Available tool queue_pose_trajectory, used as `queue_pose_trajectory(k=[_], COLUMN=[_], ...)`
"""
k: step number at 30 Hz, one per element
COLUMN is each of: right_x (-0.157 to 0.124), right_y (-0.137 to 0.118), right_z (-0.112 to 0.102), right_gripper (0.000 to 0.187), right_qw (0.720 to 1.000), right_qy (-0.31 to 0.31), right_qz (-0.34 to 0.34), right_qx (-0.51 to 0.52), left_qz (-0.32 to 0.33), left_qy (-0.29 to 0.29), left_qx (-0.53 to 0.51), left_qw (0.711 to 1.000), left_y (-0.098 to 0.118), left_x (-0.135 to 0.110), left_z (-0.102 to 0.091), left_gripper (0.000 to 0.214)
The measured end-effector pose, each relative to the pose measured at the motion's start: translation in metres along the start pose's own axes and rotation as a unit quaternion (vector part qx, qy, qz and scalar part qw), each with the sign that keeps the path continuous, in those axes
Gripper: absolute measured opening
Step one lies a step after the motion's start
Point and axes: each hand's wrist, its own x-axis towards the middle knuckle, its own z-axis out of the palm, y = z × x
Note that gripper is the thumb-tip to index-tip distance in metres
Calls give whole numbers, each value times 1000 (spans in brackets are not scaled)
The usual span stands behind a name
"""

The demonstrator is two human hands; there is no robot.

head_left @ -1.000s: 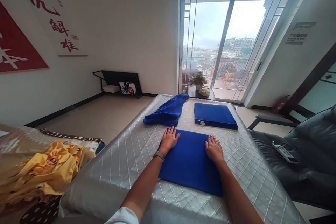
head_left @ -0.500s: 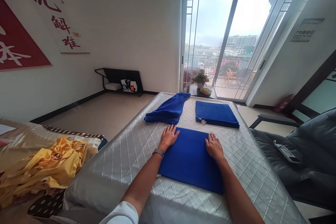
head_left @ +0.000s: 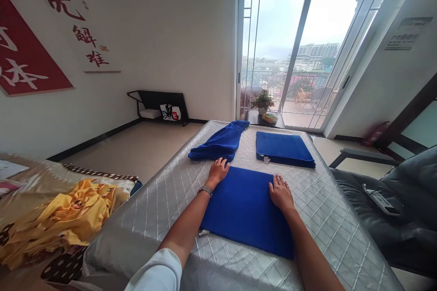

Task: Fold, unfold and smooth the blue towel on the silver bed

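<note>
A folded blue towel-like cloth (head_left: pixel 247 211) lies flat on the silver quilted bed cover (head_left: pixel 164 200). My left hand (head_left: pixel 219 172) rests at its far left corner, fingers a little bent and spread, with a watch on the wrist. Against the far right edge lies my right hand (head_left: pixel 282 192), palm down and fingers stretched out. Just beyond the left hand is a loosely bunched blue cloth (head_left: pixel 218 143). A neatly folded blue cloth stack (head_left: pixel 285 148) with a white tag sits farther back on the right.
On the left, yellow crumpled fabric (head_left: pixel 80 209) lies on another covered bed. A black armchair (head_left: pixel 406 218) with a corded remote (head_left: pixel 380 200) stands at right. Past the bed's far end are a small table with a potted plant (head_left: pixel 262 100) and sliding glass doors (head_left: pixel 273 41).
The folded cloth has shifted slightly toward me. My left hand has moved a little farther away along its corner, its fingers more bent. The view has turned slightly left.
</note>
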Motion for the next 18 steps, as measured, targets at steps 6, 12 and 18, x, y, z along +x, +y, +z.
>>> queue_pose_trajectory(k=[6,12,18], right_x=[0,0,0], right_y=[1,2,0], right_z=[3,5,5], right_gripper=[65,65,65], right_qw=[1000,1000,1000], right_qy=[5,7,6], right_qz=[-2,-6,2], right_qx=[-9,-18,-1], left_qz=[-2,-7,-28], left_qy=[-40,-39,39], left_qx=[22,24,47], left_qw=[999,999,998], left_y=[-7,-15,20], left_x=[40,61,40], left_z=[13,3,-12], left_gripper=[52,44,44])
